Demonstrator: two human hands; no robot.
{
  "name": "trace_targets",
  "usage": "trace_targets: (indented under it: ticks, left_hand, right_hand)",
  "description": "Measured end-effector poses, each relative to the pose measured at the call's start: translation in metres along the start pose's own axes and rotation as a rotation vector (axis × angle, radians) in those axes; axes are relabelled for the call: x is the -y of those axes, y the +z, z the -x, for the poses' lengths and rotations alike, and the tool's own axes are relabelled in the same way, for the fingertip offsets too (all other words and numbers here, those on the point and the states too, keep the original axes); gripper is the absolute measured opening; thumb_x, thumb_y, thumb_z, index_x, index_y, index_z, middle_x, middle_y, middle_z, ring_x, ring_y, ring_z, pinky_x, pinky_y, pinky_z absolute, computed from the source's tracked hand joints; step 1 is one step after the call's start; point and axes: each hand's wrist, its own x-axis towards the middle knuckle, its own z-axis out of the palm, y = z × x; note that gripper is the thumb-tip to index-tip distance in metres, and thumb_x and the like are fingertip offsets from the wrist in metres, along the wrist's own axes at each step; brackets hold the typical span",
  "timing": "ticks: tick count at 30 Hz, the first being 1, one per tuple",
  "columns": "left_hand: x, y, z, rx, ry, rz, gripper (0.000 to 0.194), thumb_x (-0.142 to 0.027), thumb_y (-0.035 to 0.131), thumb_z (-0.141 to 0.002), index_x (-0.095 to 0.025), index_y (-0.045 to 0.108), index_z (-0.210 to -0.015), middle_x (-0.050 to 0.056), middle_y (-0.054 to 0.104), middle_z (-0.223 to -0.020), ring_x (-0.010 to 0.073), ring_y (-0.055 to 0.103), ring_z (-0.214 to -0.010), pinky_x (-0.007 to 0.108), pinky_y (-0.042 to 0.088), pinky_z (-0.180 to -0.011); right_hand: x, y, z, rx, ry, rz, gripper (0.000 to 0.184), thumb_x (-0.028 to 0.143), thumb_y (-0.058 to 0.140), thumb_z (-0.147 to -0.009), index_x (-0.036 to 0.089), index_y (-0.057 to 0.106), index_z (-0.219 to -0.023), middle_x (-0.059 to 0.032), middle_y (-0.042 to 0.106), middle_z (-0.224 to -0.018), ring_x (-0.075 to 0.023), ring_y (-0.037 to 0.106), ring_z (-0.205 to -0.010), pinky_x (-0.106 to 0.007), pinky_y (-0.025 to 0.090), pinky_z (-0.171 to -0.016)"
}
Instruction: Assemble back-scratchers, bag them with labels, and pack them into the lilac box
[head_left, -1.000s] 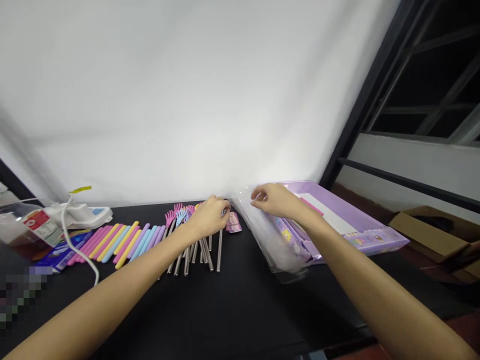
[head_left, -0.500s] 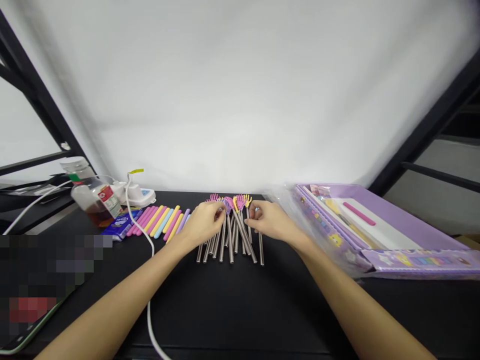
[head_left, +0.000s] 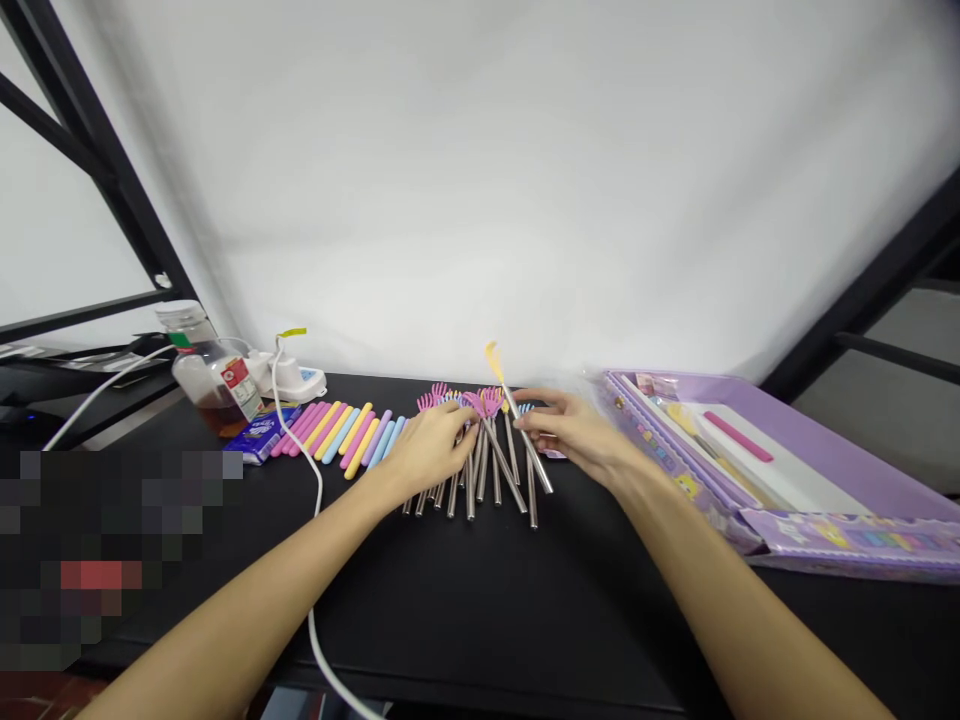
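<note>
Several back scratchers with metal rods and coloured hand-shaped heads lie in a heap at the middle of the black table. My right hand point(head_left: 566, 430) pinches the rod of a yellow-headed back scratcher point(head_left: 525, 435), its head raised above the others and its lower end slanting to the right. My left hand point(head_left: 427, 445) rests over the heap, its fingers bent closed at a pink-headed back scratcher point(head_left: 498, 450). Part of the heap is hidden beneath my left hand. Beyond that wrist lies a row of pink, yellow, blue and purple sticks point(head_left: 337, 435).
A purple box point(head_left: 795, 420) with a pink stick inside stands at the right, clear plastic film along its left side. On the left are a blue packet point(head_left: 259, 440), a bottle of brown liquid point(head_left: 221, 390), a power strip point(head_left: 304, 380) and a white cable point(head_left: 319, 490).
My view has swung left. My right hand has come from the plastic film and box to the heap, and has lifted a yellow-headed back scratcher. My left hand stays over the heap.
</note>
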Motion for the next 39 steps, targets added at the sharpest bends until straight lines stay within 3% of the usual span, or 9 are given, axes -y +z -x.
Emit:
trace_targets:
  ticks: [4, 8, 12, 17, 23, 28, 33, 39]
  left_hand:
    - [0.015, -0.015, -0.005, -0.008, -0.055, -0.061, 0.024, -0.024, 0.046, -0.095, -0.02, 0.069, -0.097, 0.006, 0.069, -0.088, 0.0207, 0.064, -0.077, 0.03, 0.046, -0.069]
    - [0.037, -0.036, -0.007, 0.01, -0.197, -0.16, 0.02, -0.025, 0.051, -0.09, -0.021, 0.07, -0.09, 0.005, 0.07, -0.08, 0.0222, 0.065, -0.073, 0.03, 0.045, -0.066]
    - [0.046, -0.046, -0.003, 0.101, -0.319, -0.303, 0.02, -0.023, 0.052, -0.086, -0.022, 0.071, -0.092, 0.008, 0.072, -0.087, 0.0262, 0.068, -0.079, 0.033, 0.048, -0.067]
    - [0.05, -0.052, -0.001, 0.252, -0.45, -0.488, 0.027, -0.018, 0.054, -0.077, -0.023, 0.07, -0.098, 0.011, 0.072, -0.103, 0.031, 0.069, -0.092, 0.038, 0.052, -0.076]
    - [0.061, -0.064, -0.001, 0.325, -0.493, -0.491, 0.029, -0.019, 0.057, -0.074, -0.023, 0.069, -0.1, 0.01, 0.072, -0.107, 0.0308, 0.069, -0.099, 0.038, 0.054, -0.079]
    - [0.059, -0.07, 0.0, 0.369, -0.549, -0.508, 0.029, -0.018, 0.059, -0.071, -0.021, 0.068, -0.099, 0.014, 0.072, -0.105, 0.0365, 0.069, -0.098, 0.042, 0.053, -0.076]
    - [0.058, -0.071, 0.001, 0.399, -0.507, -0.475, 0.037, -0.013, 0.06, -0.068, -0.022, 0.066, -0.103, 0.012, 0.072, -0.102, 0.032, 0.069, -0.094, 0.037, 0.052, -0.072]
    - [0.057, -0.072, 0.0, 0.387, -0.48, -0.479, 0.04, -0.013, 0.061, -0.068, -0.021, 0.065, -0.107, 0.012, 0.072, -0.099, 0.0329, 0.069, -0.095, 0.037, 0.052, -0.073]
  right_hand:
    - [0.008, -0.009, 0.005, 0.053, -0.019, -0.065, 0.018, 0.028, 0.077, -0.072, 0.016, 0.069, -0.082, 0.0005, 0.061, -0.067, -0.0099, 0.055, -0.057, -0.023, 0.045, -0.054]
    - [0.008, -0.004, 0.006, -0.003, -0.08, -0.156, 0.024, 0.039, 0.073, -0.082, 0.016, 0.068, -0.081, -0.0028, 0.065, -0.074, -0.0111, 0.06, -0.061, -0.024, 0.051, -0.059]
    - [0.007, 0.003, 0.007, -0.098, -0.137, -0.233, 0.016, 0.031, 0.075, -0.082, 0.02, 0.065, -0.086, -0.0036, 0.07, -0.082, -0.0153, 0.069, -0.069, -0.025, 0.057, -0.067]
    - [0.008, 0.009, 0.008, -0.12, -0.058, -0.409, 0.025, 0.032, 0.063, -0.091, 0.018, 0.062, -0.071, -0.0092, 0.073, -0.082, -0.0201, 0.073, -0.072, -0.03, 0.061, -0.075]
    - [0.008, 0.012, 0.007, -0.124, -0.03, -0.508, 0.035, 0.031, 0.053, -0.096, 0.017, 0.063, -0.065, -0.0067, 0.071, -0.074, -0.0203, 0.072, -0.068, -0.032, 0.061, -0.071]
    - [0.002, 0.013, 0.006, -0.051, -0.052, -0.479, 0.035, 0.036, 0.055, -0.095, 0.017, 0.064, -0.066, -0.0069, 0.071, -0.076, -0.0188, 0.07, -0.065, -0.031, 0.059, -0.068]
    - [-0.003, 0.014, 0.004, 0.013, -0.077, -0.452, 0.035, 0.043, 0.061, -0.09, 0.017, 0.066, -0.068, -0.0074, 0.072, -0.077, -0.0197, 0.07, -0.067, -0.03, 0.058, -0.069]
    - [-0.005, 0.015, 0.003, 0.02, -0.048, -0.424, 0.037, 0.041, 0.056, -0.093, 0.016, 0.067, -0.067, -0.0084, 0.073, -0.076, -0.019, 0.07, -0.065, -0.028, 0.057, -0.067]
